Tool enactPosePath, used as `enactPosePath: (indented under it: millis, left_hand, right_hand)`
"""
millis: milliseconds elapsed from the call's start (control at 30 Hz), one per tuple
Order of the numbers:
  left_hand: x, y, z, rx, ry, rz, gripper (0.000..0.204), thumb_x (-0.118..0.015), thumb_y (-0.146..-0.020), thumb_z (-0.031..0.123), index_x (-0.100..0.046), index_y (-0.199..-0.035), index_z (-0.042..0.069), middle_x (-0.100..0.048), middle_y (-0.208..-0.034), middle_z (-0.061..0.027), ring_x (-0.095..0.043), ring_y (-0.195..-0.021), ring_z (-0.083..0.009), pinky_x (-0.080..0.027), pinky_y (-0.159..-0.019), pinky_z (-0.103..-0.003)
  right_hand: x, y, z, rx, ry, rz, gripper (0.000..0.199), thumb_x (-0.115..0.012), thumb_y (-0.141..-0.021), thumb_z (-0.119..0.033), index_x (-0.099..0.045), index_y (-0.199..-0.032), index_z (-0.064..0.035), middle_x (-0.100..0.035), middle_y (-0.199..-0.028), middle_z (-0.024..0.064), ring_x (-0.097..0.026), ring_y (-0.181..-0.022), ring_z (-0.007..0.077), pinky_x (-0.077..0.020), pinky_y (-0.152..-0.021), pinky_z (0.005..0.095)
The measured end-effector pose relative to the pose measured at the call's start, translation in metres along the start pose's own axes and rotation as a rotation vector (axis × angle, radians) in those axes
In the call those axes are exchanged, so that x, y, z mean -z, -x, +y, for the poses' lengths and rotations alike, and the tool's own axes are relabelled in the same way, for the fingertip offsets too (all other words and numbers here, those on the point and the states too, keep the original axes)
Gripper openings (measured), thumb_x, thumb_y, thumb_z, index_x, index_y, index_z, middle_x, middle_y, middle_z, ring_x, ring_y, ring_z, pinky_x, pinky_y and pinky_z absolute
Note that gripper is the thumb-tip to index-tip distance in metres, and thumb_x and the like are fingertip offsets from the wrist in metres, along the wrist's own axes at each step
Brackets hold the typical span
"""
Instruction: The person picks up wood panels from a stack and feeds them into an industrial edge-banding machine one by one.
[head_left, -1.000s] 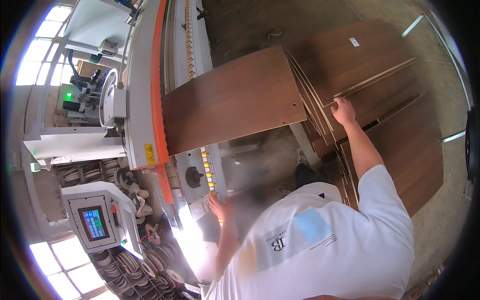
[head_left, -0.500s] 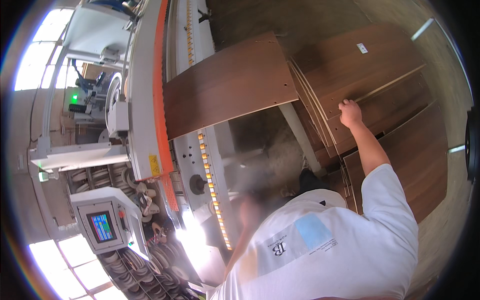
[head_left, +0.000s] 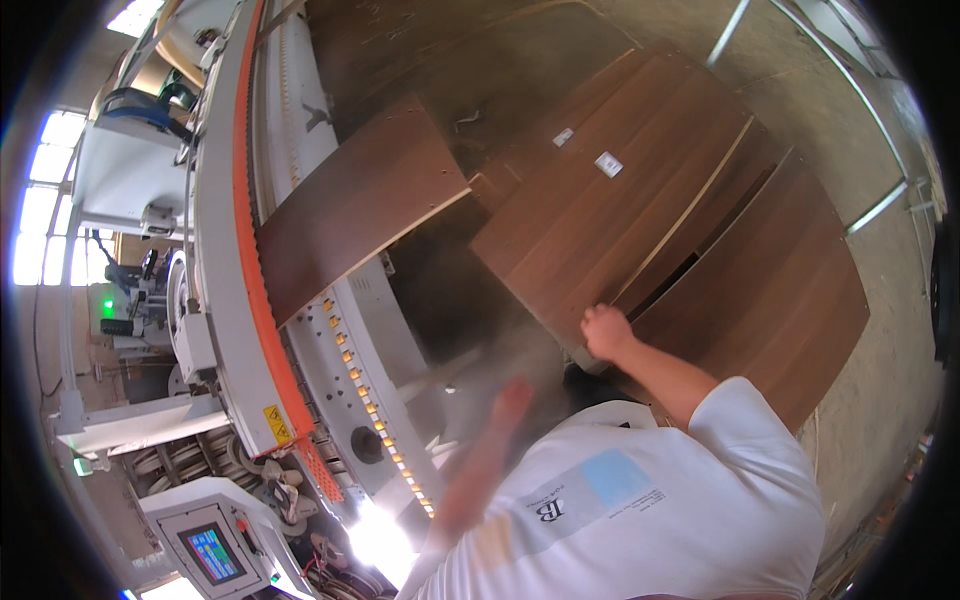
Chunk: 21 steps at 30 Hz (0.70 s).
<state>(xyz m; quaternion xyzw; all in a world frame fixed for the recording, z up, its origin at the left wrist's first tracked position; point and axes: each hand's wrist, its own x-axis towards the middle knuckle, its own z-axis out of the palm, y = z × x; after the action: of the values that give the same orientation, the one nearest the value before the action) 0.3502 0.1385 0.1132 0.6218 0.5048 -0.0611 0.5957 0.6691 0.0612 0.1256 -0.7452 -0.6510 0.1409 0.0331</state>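
Observation:
My right hand (head_left: 605,332) is closed on the near corner of a brown wood-grain panel (head_left: 600,225). That panel lies on a pile of similar boards, with a small white label on its face. My left hand (head_left: 512,402) is smeared by motion. It hangs in the gap between the pile and the machine, and its fingers do not show clearly. Another brown board (head_left: 365,200) sticks out from the machine (head_left: 225,250), its far side against the orange strip (head_left: 262,335). Small holes mark its right end.
A second stack of brown boards (head_left: 760,290) lies at the right. Yellow rollers (head_left: 368,405) line the machine's near rail. A control screen (head_left: 212,553) stands at lower left, beside a bright light (head_left: 380,540). Metal bars (head_left: 878,207) rise beyond the boards.
The view has turned, shifting the boards and machine left in the picture. The top panel's near edge now lies over the board edges seen before. My left hand has come further into view.

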Motion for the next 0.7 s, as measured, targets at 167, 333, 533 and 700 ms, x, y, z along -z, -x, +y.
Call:
enactPosePath:
  millis: [167,333,533,700]
  left_hand:
    - [-0.025,-0.038,-0.002,0.222,0.451,0.145,0.030,-0.057,-0.102,0.026,-0.064,-0.122,0.003,-0.069,-0.110,-0.0091,-0.066,-0.099,-0.0232,-0.055,-0.085,-0.040]
    - [-0.022,-0.046,-0.009,0.432,0.855,0.351,0.045,-0.067,-0.097,0.041,-0.065,-0.123,0.005,-0.066,-0.108,-0.0057,-0.060,-0.092,-0.0184,-0.052,-0.078,-0.036]
    - [0.030,0.009,-0.044,0.087,0.211,0.310,0.050,-0.070,-0.094,0.042,-0.065,-0.126,0.004,-0.063,-0.098,-0.0022,-0.055,-0.078,-0.0148,-0.048,-0.064,-0.034]
    - [0.076,0.086,-0.022,0.318,0.473,0.513,0.044,-0.074,-0.093,0.037,-0.067,-0.122,0.006,-0.058,-0.085,0.0033,-0.045,-0.061,-0.0106,-0.038,-0.051,-0.028]
  right_hand:
    - [-0.008,0.038,-0.068,0.148,-0.267,-0.239,0.015,-0.061,-0.073,-0.023,-0.074,-0.077,-0.0158,-0.070,-0.082,0.0057,-0.067,-0.084,0.0307,-0.0550,-0.072,0.0460]
    - [0.022,0.060,-0.076,-0.032,-0.613,-0.172,0.014,-0.063,-0.083,-0.024,-0.075,-0.081,-0.0157,-0.070,-0.085,0.0063,-0.068,-0.085,0.0299,-0.0553,-0.070,0.0433]
    - [0.052,0.076,0.026,-0.504,-0.615,0.313,0.013,-0.067,-0.086,-0.025,-0.074,-0.089,-0.0138,-0.071,-0.090,0.0082,-0.068,-0.086,0.0299,-0.0553,-0.075,0.0409]
    - [0.067,0.085,0.134,-0.783,-0.518,0.519,0.018,-0.068,-0.091,-0.028,-0.074,-0.095,-0.0105,-0.072,-0.089,0.0088,-0.070,-0.085,0.0240,-0.0549,-0.075,0.0374]
